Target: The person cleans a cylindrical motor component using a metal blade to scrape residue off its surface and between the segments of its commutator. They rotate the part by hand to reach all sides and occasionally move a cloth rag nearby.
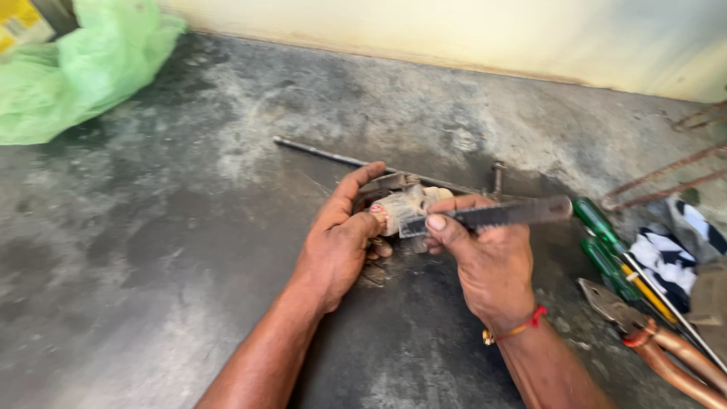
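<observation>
Layout on the bench top [189,250]: small motor part [405,206] at centre, between left hand [341,242] and right hand [485,261]; flat blade [492,216] extending right from the part; long rod [326,154] behind; screwdrivers [606,250] and pliers [651,337] to the right; crumpled bag [76,68] far left, against the wall [454,30]

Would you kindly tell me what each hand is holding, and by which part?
The right hand pinches a flat metal blade near its left end; the left hand grips the pale cylindrical part by its near end.
</observation>
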